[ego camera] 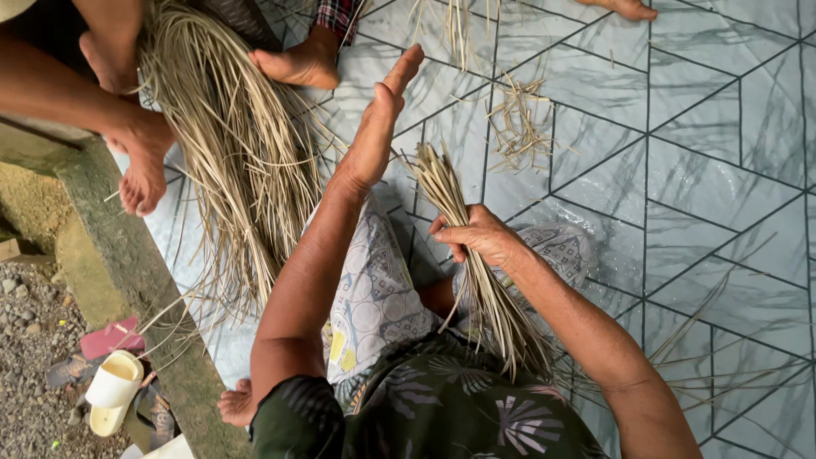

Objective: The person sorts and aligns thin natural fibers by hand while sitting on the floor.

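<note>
While gripping thin bundle of pale dried reed strips [463,229] at frame centre: right hand [478,236] closed; left hand [378,127] open flat above, near large loose reed heap [229,144] upper left.

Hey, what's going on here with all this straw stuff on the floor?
A person sits on a tiled floor. Their right hand grips a bundle of dried plant strips, while the left hand is raised flat and open beside it, holding nothing. A bigger heap of strips lies to the left, by other people's bare feet. Short offcuts lie scattered ahead.
</note>
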